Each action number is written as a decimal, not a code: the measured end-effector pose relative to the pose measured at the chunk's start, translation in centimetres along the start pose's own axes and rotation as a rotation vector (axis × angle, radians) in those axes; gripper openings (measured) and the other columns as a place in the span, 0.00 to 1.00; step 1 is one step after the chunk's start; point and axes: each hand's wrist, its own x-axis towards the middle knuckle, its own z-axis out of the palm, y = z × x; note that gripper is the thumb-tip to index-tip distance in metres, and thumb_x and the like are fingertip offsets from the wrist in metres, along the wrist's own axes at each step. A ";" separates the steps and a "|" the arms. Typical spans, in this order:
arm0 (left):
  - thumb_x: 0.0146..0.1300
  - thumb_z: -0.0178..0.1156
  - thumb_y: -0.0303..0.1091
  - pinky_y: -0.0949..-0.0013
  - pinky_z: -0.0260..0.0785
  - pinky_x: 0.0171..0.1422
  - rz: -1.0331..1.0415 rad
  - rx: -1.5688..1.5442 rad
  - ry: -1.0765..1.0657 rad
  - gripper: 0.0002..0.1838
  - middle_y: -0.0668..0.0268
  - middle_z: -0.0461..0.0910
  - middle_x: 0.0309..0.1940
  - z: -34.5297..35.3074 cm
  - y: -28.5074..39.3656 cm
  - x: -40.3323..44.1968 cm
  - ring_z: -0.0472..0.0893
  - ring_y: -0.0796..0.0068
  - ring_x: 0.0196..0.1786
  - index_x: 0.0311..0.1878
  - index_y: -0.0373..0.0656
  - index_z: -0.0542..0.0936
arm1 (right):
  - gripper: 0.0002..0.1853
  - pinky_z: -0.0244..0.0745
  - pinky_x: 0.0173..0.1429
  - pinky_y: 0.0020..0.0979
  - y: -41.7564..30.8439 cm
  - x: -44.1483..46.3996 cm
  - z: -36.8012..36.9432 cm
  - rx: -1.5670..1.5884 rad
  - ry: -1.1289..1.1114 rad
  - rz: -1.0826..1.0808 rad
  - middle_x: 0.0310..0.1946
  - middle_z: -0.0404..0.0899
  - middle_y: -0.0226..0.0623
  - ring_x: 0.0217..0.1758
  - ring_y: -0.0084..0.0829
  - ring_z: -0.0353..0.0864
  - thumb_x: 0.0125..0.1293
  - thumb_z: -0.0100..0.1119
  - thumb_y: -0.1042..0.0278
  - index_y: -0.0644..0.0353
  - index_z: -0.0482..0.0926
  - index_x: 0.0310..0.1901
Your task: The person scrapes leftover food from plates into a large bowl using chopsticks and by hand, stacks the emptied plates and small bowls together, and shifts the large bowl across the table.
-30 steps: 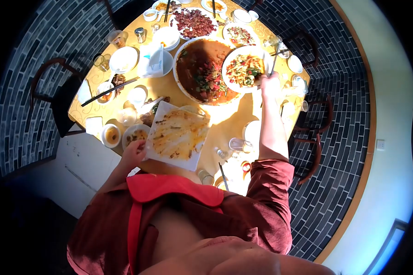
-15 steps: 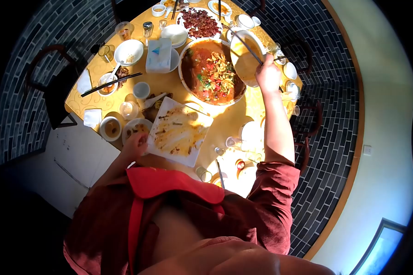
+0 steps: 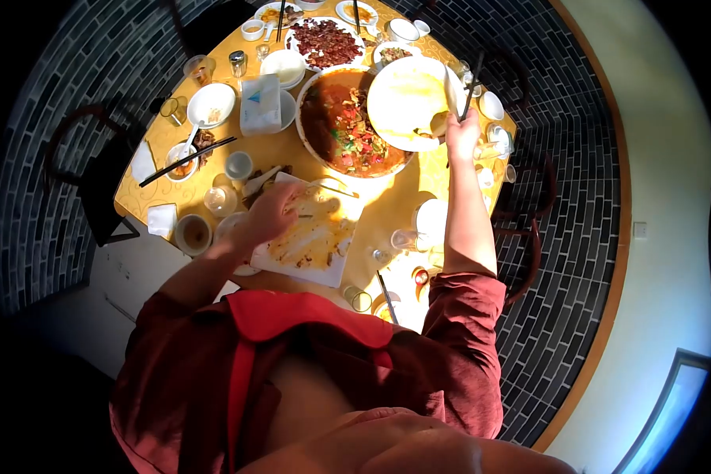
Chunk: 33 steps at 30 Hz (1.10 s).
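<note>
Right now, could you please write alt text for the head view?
The right hand holds a sauce-stained white bowl and dark chopsticks by a large serving bowl of red broth; the left hand is over a smeared square plate on a crowded dining table.

No legible text, apparently

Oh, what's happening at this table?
A person is handling dishes at a table crowded with tableware and food. Their right hand grips a white bowl by its edge, together with dark chopsticks. The bowl is over the right side of a large bowl of red food topped with chopped pieces. The left hand is over a square white plate smeared with food residue; whether it touches the plate is unclear.
</note>
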 end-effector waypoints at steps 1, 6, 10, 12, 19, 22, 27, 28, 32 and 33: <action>0.51 0.57 0.28 0.61 0.63 0.56 0.042 0.066 -0.003 0.26 0.51 0.70 0.49 -0.7 0.9 1.9 0.71 0.55 0.52 0.56 0.39 0.66 | 0.12 0.72 0.38 0.37 -0.2 0.1 -0.2 -0.013 -0.032 -0.026 0.26 0.77 0.49 0.30 0.45 0.78 0.53 0.55 0.70 0.64 0.71 0.39; 0.50 0.57 0.30 0.61 0.58 0.63 0.162 0.253 0.177 0.32 0.49 0.64 0.57 -3.5 3.0 15.1 0.65 0.53 0.60 0.61 0.41 0.61 | 0.14 0.71 0.35 0.33 -2.9 0.6 -0.6 -0.010 -0.224 -0.140 0.24 0.77 0.43 0.28 0.37 0.77 0.55 0.57 0.68 0.59 0.70 0.43; 0.46 0.63 0.32 0.65 0.64 0.58 0.112 0.059 0.032 0.33 0.53 0.72 0.52 -5.4 3.3 23.6 0.73 0.62 0.53 0.58 0.38 0.66 | 0.14 0.72 0.38 0.33 -5.5 1.2 -0.9 0.113 -0.449 -0.136 0.27 0.78 0.44 0.32 0.40 0.79 0.56 0.55 0.67 0.56 0.70 0.45; 0.46 0.64 0.32 0.66 0.67 0.54 -0.018 -0.210 -0.136 0.30 0.56 0.75 0.47 -5.8 3.5 25.3 0.76 0.66 0.48 0.55 0.38 0.69 | 0.14 0.72 0.39 0.32 -5.7 1.7 -0.6 0.131 -0.486 -0.181 0.29 0.78 0.43 0.33 0.38 0.79 0.56 0.56 0.67 0.55 0.71 0.44; 0.49 0.63 0.32 0.70 0.70 0.44 -0.060 -0.276 -0.082 0.23 0.62 0.80 0.37 -4.3 3.6 26.7 0.79 0.74 0.37 0.50 0.39 0.75 | 0.16 0.70 0.33 0.25 -3.2 3.4 1.2 0.245 -0.511 -0.240 0.27 0.77 0.32 0.28 0.24 0.74 0.55 0.62 0.66 0.58 0.72 0.45; 0.50 0.62 0.34 0.71 0.71 0.43 -0.018 -0.224 0.007 0.22 0.62 0.80 0.36 -3.9 4.2 26.3 0.79 0.76 0.37 0.50 0.39 0.75 | 0.22 0.70 0.32 0.22 -1.5 4.0 2.1 0.276 -0.482 -0.149 0.28 0.77 0.28 0.28 0.18 0.74 0.50 0.68 0.63 0.61 0.73 0.45; 0.52 0.61 0.36 0.73 0.70 0.43 -0.092 0.031 0.220 0.21 0.62 0.79 0.37 -4.1 6.5 25.5 0.78 0.77 0.38 0.49 0.37 0.74 | 0.22 0.72 0.37 0.25 -0.3 3.5 2.9 0.299 -0.412 -0.031 0.32 0.78 0.34 0.31 0.23 0.76 0.47 0.70 0.63 0.63 0.74 0.42; 0.52 0.61 0.37 0.73 0.70 0.42 -0.077 -0.071 0.212 0.22 0.61 0.79 0.38 -4.1 6.3 25.6 0.78 0.77 0.38 0.49 0.37 0.74 | 0.22 0.72 0.39 0.26 0.4 3.2 3.3 0.301 -0.410 -0.004 0.33 0.78 0.36 0.32 0.25 0.76 0.46 0.70 0.63 0.63 0.74 0.42; 0.51 0.61 0.39 0.73 0.70 0.42 -0.044 -0.197 0.236 0.23 0.60 0.79 0.37 -4.2 4.7 26.2 0.78 0.76 0.37 0.49 0.36 0.74 | 0.23 0.71 0.41 0.24 2.9 1.7 6.6 0.275 -0.307 0.047 0.33 0.78 0.33 0.34 0.23 0.76 0.45 0.71 0.63 0.65 0.74 0.40; 0.51 0.61 0.39 0.72 0.70 0.42 -0.045 -0.159 0.253 0.23 0.60 0.79 0.37 -4.1 4.9 26.1 0.78 0.76 0.36 0.49 0.36 0.74 | 0.24 0.71 0.42 0.25 2.3 1.4 7.0 0.419 -0.221 0.110 0.35 0.78 0.35 0.37 0.24 0.76 0.45 0.72 0.64 0.67 0.73 0.41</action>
